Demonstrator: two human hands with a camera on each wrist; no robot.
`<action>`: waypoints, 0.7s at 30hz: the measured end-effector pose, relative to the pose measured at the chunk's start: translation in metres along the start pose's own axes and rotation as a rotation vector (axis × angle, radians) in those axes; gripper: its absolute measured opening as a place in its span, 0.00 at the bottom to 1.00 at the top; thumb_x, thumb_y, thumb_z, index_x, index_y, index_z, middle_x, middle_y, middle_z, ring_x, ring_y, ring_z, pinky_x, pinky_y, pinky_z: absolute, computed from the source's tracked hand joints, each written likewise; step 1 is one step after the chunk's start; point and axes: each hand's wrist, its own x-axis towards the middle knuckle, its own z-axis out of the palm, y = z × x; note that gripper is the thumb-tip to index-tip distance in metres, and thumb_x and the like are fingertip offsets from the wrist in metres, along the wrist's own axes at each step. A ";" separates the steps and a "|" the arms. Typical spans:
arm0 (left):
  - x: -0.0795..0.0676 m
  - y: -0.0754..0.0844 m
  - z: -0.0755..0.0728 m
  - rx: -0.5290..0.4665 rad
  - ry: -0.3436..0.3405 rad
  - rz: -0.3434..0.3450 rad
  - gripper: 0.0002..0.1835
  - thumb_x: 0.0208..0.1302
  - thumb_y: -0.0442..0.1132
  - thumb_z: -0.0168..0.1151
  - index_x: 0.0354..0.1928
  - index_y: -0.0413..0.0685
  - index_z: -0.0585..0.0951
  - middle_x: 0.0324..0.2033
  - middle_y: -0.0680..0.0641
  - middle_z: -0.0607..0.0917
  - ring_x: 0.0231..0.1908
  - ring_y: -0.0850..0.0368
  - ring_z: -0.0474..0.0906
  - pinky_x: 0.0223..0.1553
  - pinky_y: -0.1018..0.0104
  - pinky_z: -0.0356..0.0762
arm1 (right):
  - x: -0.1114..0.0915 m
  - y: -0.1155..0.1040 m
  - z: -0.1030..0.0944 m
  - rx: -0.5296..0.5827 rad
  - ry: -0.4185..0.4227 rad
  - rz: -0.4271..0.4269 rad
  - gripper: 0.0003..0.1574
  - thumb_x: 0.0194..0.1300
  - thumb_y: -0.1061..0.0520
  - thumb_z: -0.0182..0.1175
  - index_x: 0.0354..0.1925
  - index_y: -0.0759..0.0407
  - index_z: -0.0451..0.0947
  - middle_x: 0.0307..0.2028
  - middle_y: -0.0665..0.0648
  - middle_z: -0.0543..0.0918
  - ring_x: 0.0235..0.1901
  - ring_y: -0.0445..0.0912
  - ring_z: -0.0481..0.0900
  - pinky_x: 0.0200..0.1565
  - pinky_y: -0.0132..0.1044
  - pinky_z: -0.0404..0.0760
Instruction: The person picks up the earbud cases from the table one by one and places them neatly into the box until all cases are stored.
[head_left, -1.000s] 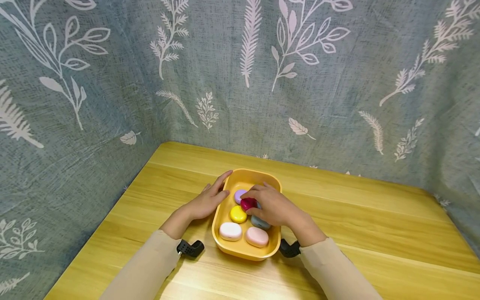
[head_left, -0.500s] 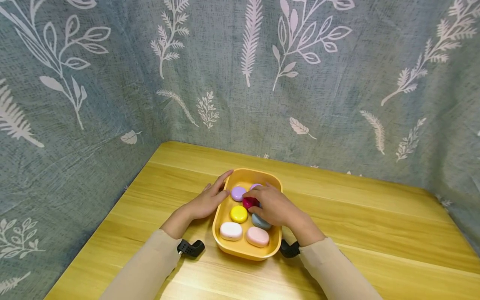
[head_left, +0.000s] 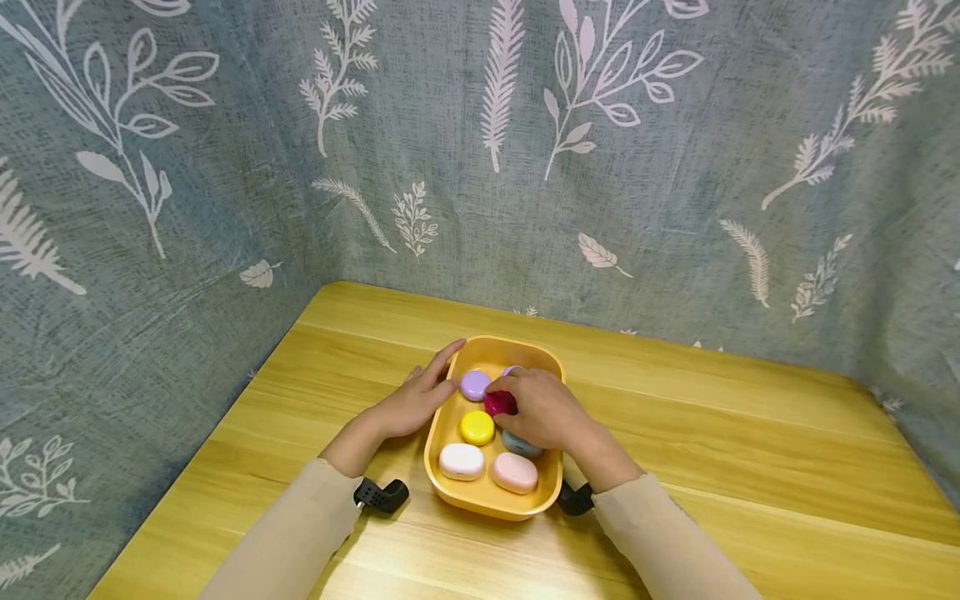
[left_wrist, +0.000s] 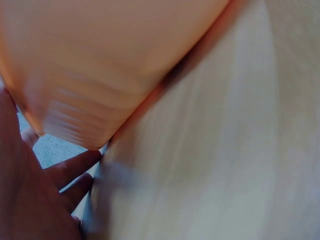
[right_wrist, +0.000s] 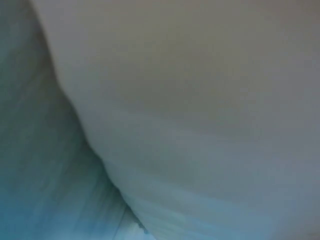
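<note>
In the head view a yellow-orange tub (head_left: pixel 498 510) holds several smooth, rounded pieces. My right hand (head_left: pixel 546 408) reaches into it and pinches a dark red round piece (head_left: pixel 499 403) between thumb and fingers. Along the tub's left side lies my left hand (head_left: pixel 411 403), fingers straight against the wall and thumb at the rim. A lilac disc (head_left: pixel 475 385) and a yellow disc (head_left: pixel 477 427) sit left of the red one. Beneath the right hand, a blue-grey piece (head_left: pixel 521 445) and a second lilac piece (head_left: pixel 512 370) are partly hidden.
White (head_left: pixel 461 461) and pink (head_left: pixel 514 472) rounded oblong pieces lie at the tub's near end. The tub stands on a wood-grain table (head_left: pixel 735 467). A patterned blue-grey curtain (head_left: pixel 465 275) hangs behind and beside it. The right wrist view shows mostly a blurred pale surface.
The first lilac disc has shifted slightly left, and the second lilac piece has come into view by the right hand. The dark red piece moved slightly right with that hand. My left hand stayed put.
</note>
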 end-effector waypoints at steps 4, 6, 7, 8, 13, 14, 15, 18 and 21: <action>0.000 0.000 0.000 -0.007 -0.004 0.001 0.32 0.83 0.52 0.37 0.83 0.76 0.42 0.80 0.39 0.61 0.81 0.43 0.52 0.80 0.39 0.24 | 0.000 -0.001 0.001 0.000 0.001 0.008 0.23 0.63 0.49 0.74 0.56 0.51 0.86 0.47 0.54 0.87 0.46 0.51 0.83 0.54 0.47 0.81; 0.000 0.000 0.000 -0.008 -0.005 0.001 0.32 0.83 0.52 0.37 0.83 0.76 0.42 0.80 0.39 0.61 0.81 0.43 0.53 0.80 0.39 0.23 | 0.000 -0.001 0.001 -0.001 0.000 0.010 0.23 0.63 0.49 0.74 0.56 0.52 0.86 0.47 0.53 0.87 0.46 0.51 0.83 0.54 0.48 0.80; -0.001 0.000 0.000 -0.009 -0.004 0.001 0.32 0.83 0.52 0.37 0.83 0.76 0.43 0.79 0.39 0.61 0.81 0.43 0.53 0.80 0.39 0.23 | 0.000 -0.001 0.001 -0.003 -0.001 0.010 0.23 0.63 0.49 0.74 0.56 0.52 0.86 0.47 0.53 0.87 0.46 0.51 0.82 0.55 0.48 0.80; -0.001 0.000 0.000 -0.010 -0.003 0.001 0.32 0.83 0.52 0.37 0.83 0.76 0.43 0.79 0.39 0.62 0.81 0.43 0.53 0.80 0.39 0.24 | -0.001 0.000 0.001 -0.004 -0.001 0.009 0.23 0.63 0.49 0.74 0.56 0.51 0.86 0.47 0.53 0.87 0.46 0.51 0.82 0.55 0.49 0.80; 0.000 0.000 0.000 -0.005 -0.006 0.004 0.32 0.84 0.52 0.36 0.83 0.75 0.42 0.79 0.40 0.62 0.81 0.44 0.53 0.80 0.39 0.24 | -0.002 0.001 0.002 0.009 0.002 -0.001 0.24 0.64 0.49 0.74 0.57 0.51 0.86 0.50 0.54 0.87 0.49 0.52 0.82 0.58 0.51 0.78; 0.000 0.000 0.000 -0.004 -0.007 0.005 0.32 0.84 0.52 0.36 0.83 0.75 0.42 0.79 0.40 0.62 0.81 0.45 0.53 0.80 0.39 0.24 | -0.003 0.002 0.002 0.016 0.003 -0.001 0.24 0.64 0.49 0.74 0.57 0.51 0.86 0.51 0.54 0.87 0.50 0.52 0.82 0.59 0.51 0.78; 0.000 0.000 0.000 -0.003 -0.007 0.005 0.32 0.84 0.52 0.36 0.83 0.75 0.42 0.80 0.40 0.61 0.81 0.45 0.54 0.80 0.39 0.23 | -0.003 0.002 0.002 0.021 0.007 -0.003 0.24 0.64 0.49 0.73 0.57 0.50 0.86 0.52 0.54 0.87 0.51 0.52 0.82 0.59 0.51 0.78; 0.000 0.000 0.000 -0.002 -0.007 0.004 0.32 0.84 0.52 0.36 0.83 0.76 0.42 0.80 0.40 0.61 0.81 0.44 0.54 0.80 0.39 0.23 | -0.003 0.002 0.001 0.046 0.021 -0.007 0.24 0.65 0.49 0.73 0.58 0.51 0.86 0.52 0.55 0.86 0.49 0.52 0.82 0.58 0.51 0.78; -0.001 0.000 0.000 -0.005 -0.005 0.000 0.32 0.84 0.52 0.36 0.83 0.76 0.42 0.80 0.40 0.61 0.81 0.42 0.52 0.80 0.39 0.23 | -0.006 0.002 0.000 0.078 0.053 -0.011 0.23 0.65 0.50 0.73 0.57 0.52 0.85 0.51 0.56 0.86 0.48 0.52 0.80 0.57 0.50 0.78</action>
